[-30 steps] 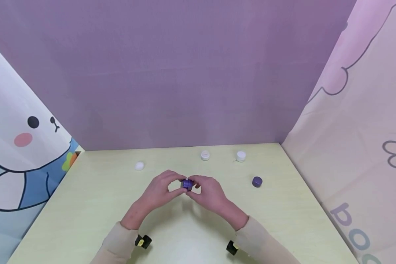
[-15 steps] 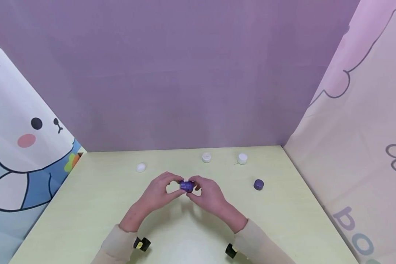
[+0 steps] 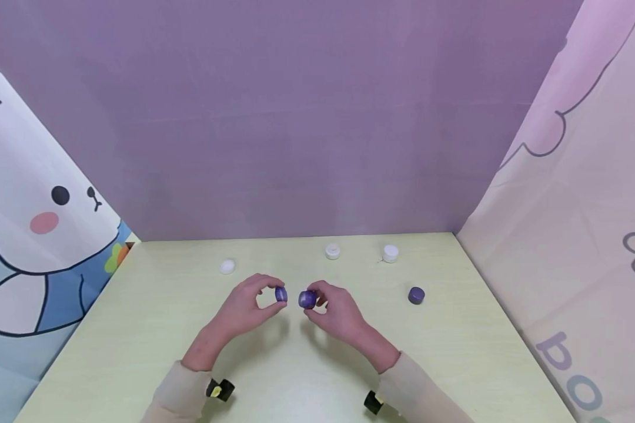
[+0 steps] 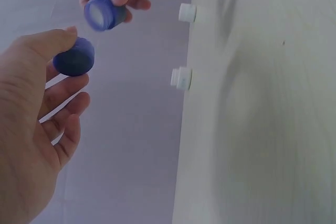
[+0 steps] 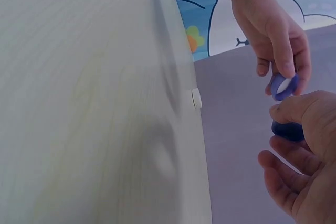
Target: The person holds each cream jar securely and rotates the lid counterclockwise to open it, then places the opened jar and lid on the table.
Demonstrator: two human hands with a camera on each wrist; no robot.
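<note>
My left hand (image 3: 243, 308) pinches a small purple jar lid (image 3: 281, 294) between thumb and fingertips. Its inner side with a white liner faces the right wrist camera. Across a narrow gap, my right hand (image 3: 340, 314) grips a small purple jar (image 3: 307, 299) by its base, tilted on its side above the table. The left wrist view shows the jar's round open mouth (image 4: 96, 15) with a pale interior. Lid and jar are apart, both held in the air over the middle of the table.
On the pale table (image 3: 153, 329), a white lid (image 3: 227, 267) lies at the back left. A white jar with a narrower neck (image 3: 332, 252) and another white round piece (image 3: 390, 253) stand along the back. A dark purple round piece (image 3: 415, 295) is at the right. A purple backdrop (image 3: 296, 147) rises behind.
The purple lid has come off the jar: my left hand has moved left with it, opening a gap. The right hand stays nearly in place and has turned the jar's mouth slightly.
</note>
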